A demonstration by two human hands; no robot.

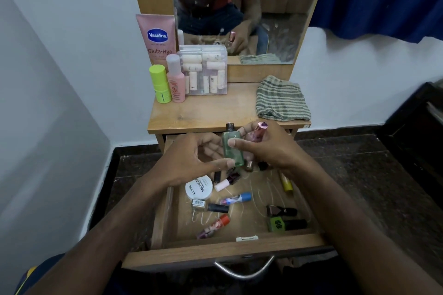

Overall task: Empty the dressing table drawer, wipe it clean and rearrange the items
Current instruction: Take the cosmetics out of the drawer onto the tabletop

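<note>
The wooden drawer (pixel 227 250) of the dressing table is pulled open below me. Inside lie several small cosmetics: a white round jar (pixel 199 188), nail polish bottles such as a green one (pixel 278 224), lip balm sticks (pixel 236 198) and a yellow tube (pixel 286 183). Above the drawer's back, my right hand (pixel 271 148) holds a green glass bottle (pixel 231 151) under its thumb and a pink bottle (pixel 257 134) between its fingers. My left hand (pixel 191 163) pinches the green bottle's lower end, thumb in front and fingers behind.
On the table top (pixel 211 112) stand a Vaseline tube (pixel 157 36), a yellow-green bottle (pixel 160 84), a pink spray bottle (pixel 176 79) and a clear box of small tubes (pixel 203 70). A folded striped cloth (pixel 281 99) lies at the right. A mirror (pixel 239 7) rises behind.
</note>
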